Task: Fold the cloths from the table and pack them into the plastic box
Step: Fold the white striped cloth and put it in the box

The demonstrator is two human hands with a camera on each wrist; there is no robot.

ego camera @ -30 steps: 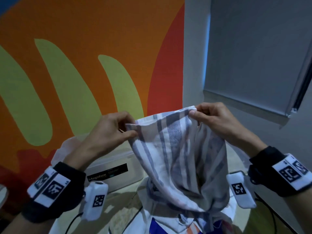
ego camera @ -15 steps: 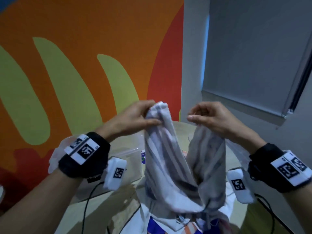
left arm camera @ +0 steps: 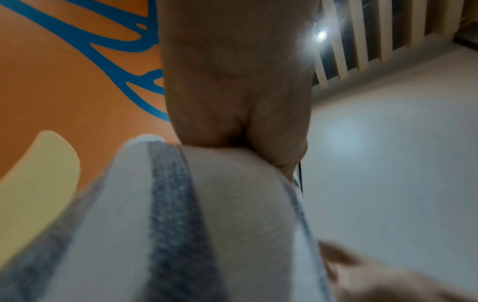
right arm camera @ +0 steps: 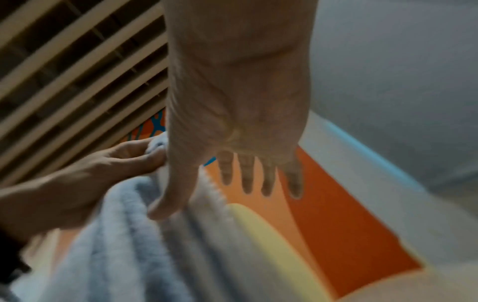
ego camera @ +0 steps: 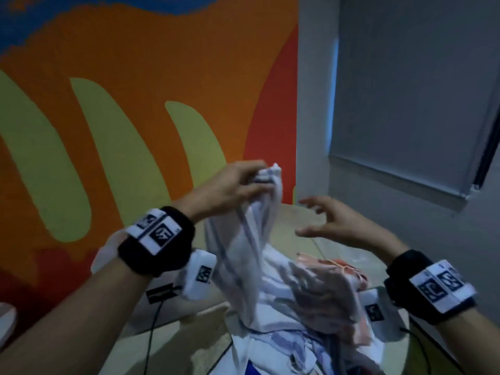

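The white cotton cloth with grey-blue stripes [ego camera: 251,239] hangs in the air over the near middle of the round pale table [ego camera: 292,220], gathered at its top edge in the left hand [ego camera: 230,185], whose fingers and thumb are curled round the bunched corners; its lower end trails into the heap of other cloths [ego camera: 324,307] lying on the table. The right hand [ego camera: 332,220] is just to the right of the cloth and apart from it, fingers spread and slightly bent, holding nothing. The cloth looks light, thin and limp: it drapes in long soft folds, should not slip from a pinch, and cannot break, but it will sag and twist unless held at two points. The hanging lower edge or the side fold seems the sensible place for the free hand to take hold. The translucent plastic box [ego camera: 108,255] sits at the left, mostly hidden behind the left forearm; a black label [ego camera: 161,292] shows on its side, its writing too blurred to read here. The white wrist bands carry square black coded markers [ego camera: 162,234], no words.
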